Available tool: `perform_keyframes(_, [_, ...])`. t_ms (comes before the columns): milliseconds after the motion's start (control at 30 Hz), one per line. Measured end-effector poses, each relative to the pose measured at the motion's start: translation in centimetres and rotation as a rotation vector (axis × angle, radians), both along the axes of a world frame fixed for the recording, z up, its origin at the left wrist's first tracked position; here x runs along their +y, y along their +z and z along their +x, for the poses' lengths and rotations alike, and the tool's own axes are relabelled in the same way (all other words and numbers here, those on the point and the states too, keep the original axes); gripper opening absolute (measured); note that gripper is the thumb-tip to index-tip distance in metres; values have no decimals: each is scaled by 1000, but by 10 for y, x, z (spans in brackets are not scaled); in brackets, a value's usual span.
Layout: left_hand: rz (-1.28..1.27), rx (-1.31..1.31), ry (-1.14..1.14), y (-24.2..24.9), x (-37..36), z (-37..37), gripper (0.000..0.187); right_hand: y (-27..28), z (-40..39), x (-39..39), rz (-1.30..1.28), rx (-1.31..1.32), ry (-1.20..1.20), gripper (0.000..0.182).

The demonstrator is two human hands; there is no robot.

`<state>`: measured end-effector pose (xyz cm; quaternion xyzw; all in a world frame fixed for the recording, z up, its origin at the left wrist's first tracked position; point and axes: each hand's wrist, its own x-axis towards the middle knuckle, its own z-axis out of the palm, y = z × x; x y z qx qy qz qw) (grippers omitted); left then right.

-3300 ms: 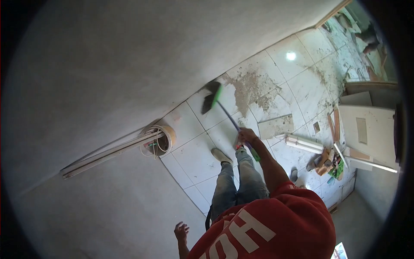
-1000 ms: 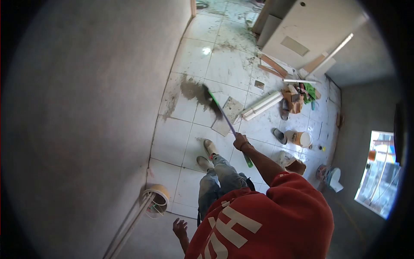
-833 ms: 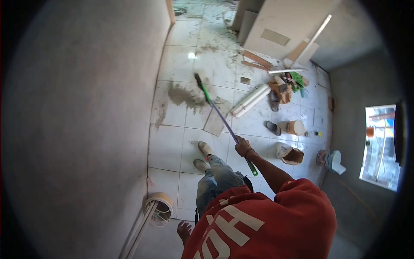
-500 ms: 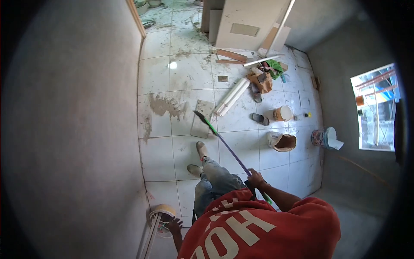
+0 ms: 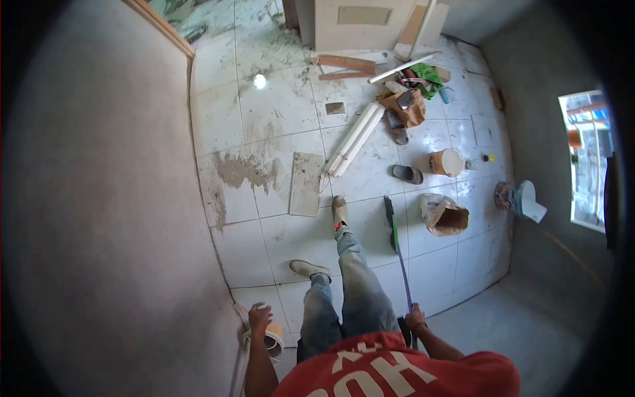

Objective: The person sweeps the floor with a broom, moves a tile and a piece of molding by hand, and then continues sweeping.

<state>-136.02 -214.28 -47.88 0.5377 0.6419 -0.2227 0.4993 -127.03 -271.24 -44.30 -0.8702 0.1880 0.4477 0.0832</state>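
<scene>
A broom with a purple handle, green block and dark bristles angles down to the tiles on my right. My right hand is wrapped round its handle, beside my right thigh. On the other side, my left hand is raised by the wall with loosely bent fingers, and no tool shows in it. Just below that hand stands a yellowish-rimmed bucket, partly covered by my forearm. The broom's bristles lie near my forward shoe and an open paper sack.
A loose tile lies ahead, beside dried mortar and white lengths of trim. Slippers, a tub and a paint bucket stand to the right. Boards lean at the back.
The broom head has swung right and back from the loose tile toward the sack. My left hand has risen from beside the bucket, its fingers less spread. My feet have stepped apart.
</scene>
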Motion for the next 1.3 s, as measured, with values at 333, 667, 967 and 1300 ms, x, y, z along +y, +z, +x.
perform_keyframes(333, [91, -31, -721, -386, -32, 274, 76, -126, 136, -7, -41, 280, -615, 53])
perform_keyframes(667, [300, 279, -808, -666, -61, 354, 131, -248, 131, -7, -237, 373, -631, 55])
perform_keyframes(967, [540, 177, -700, -710, -68, 332, 145, -312, 145, 29, -182, 300, -528, 51])
perform_keyframes(1300, [559, -13, -564, -704, -40, 318, 109, -312, 157, 40, -224, 304, -361, 48])
